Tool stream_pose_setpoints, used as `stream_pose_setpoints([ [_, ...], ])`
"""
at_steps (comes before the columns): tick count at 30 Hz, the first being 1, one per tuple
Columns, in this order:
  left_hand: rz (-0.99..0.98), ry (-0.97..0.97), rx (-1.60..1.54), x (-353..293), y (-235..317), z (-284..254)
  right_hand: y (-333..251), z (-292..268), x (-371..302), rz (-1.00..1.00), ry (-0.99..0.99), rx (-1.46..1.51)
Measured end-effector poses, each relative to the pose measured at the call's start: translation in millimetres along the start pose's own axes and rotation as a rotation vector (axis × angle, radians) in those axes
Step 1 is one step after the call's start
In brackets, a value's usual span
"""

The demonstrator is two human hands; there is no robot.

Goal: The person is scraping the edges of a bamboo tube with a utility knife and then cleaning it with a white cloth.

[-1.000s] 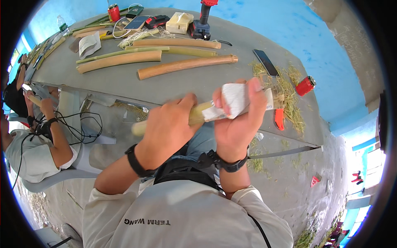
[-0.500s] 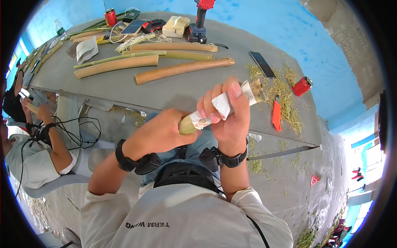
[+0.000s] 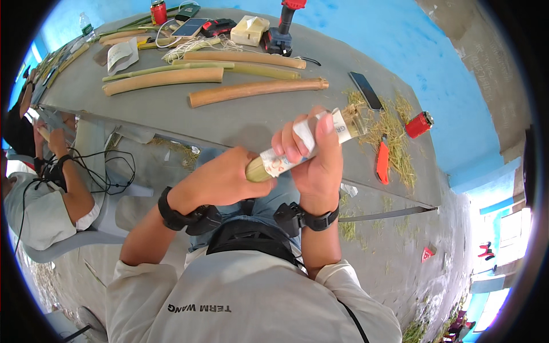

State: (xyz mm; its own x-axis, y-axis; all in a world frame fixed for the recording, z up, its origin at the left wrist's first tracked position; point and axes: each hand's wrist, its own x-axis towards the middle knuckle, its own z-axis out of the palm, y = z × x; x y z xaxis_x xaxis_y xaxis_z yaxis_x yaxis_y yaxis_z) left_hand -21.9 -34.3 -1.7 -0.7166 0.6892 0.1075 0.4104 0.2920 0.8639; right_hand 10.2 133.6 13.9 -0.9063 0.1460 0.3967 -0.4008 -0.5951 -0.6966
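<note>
Between my hands, above the table's near edge, is a short greenish bamboo piece (image 3: 258, 171), tilted with its far end up to the right. White printed paper (image 3: 277, 162) lies around its middle. My left hand (image 3: 220, 176) is closed around the lower left end. My right hand (image 3: 316, 154) grips the papered middle, fingers wrapped over it and thumb along the top. Past this hand the brownish node end (image 3: 355, 121) sticks out. To its right an orange-handled utility knife (image 3: 382, 162) lies among green shavings (image 3: 396, 150).
On the grey table (image 3: 154, 117) lie several bamboo lengths (image 3: 257, 92), a black phone (image 3: 366, 90), a red can (image 3: 419, 124), a cordless drill (image 3: 279, 37), a tissue pack (image 3: 250, 30) and tangled string (image 3: 191, 50). At the left sits another person (image 3: 43, 206) beside black cables (image 3: 108, 177).
My grip on the papered bamboo stays the same. My right hand and the paper have shifted slightly along it, and the view has tilted a little.
</note>
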Motion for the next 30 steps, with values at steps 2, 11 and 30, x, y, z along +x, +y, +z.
stream_pose_setpoints([
  [2, -0.342, -0.447, -0.281, -1.9, 9.6, -9.3, -3.6, -9.1, -2.2, 0.029, -0.197, 0.037],
  [11, 0.008, 0.224, 0.334, -2.7, -8.6, 12.1, 15.7, 10.2, 2.4, -0.014, 0.226, 0.100],
  [30, 0.054, 0.368, 0.378, -23.3, 5.4, 15.2, 7.1, 10.7, -15.5, 0.000, 0.118, 0.045],
])
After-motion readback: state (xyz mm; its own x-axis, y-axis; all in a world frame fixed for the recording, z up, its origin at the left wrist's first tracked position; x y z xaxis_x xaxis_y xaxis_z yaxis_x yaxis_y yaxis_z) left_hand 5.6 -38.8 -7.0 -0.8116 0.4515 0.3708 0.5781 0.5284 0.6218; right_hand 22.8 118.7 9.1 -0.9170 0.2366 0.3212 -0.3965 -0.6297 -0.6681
